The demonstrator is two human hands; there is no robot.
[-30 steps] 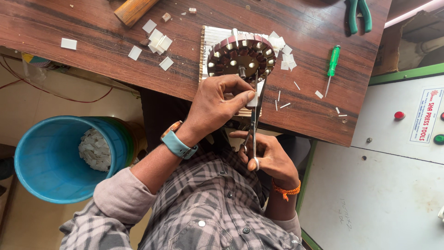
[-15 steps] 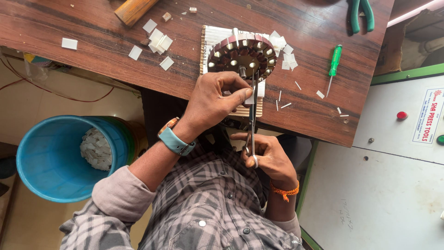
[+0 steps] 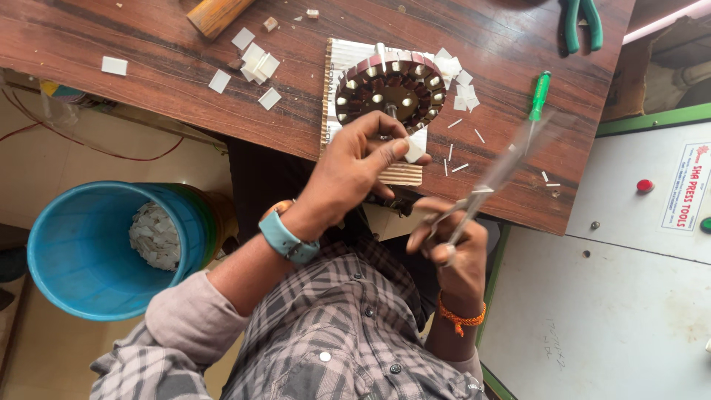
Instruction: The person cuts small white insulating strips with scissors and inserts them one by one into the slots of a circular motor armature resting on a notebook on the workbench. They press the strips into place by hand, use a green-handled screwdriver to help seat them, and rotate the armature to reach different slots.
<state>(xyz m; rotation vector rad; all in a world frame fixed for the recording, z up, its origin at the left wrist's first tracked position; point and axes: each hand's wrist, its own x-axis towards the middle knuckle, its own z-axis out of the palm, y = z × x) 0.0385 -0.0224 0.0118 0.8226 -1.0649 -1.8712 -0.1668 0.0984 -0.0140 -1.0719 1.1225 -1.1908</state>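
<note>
One view is all we have, looking down from the head. Our left hand (image 3: 355,167) pinches a small white paper piece (image 3: 415,146) between thumb and forefinger, just at the near edge of the round motor stator (image 3: 390,90), which sits on a corrugated card (image 3: 348,55) close to the wooden table's (image 3: 133,41) front edge. Our right hand (image 3: 455,248) is closed around the handles of the scissors (image 3: 489,181), whose blurred blades angle up over the table edge, well clear of the stator. Open tabletop lies to the right, broken by paper slivers and a green screwdriver (image 3: 538,98). Green pliers (image 3: 582,18) sit at the far corner. More white scraps (image 3: 255,63) lie to the left. Below the table stands a blue bucket (image 3: 81,274) of offcuts.
</note>
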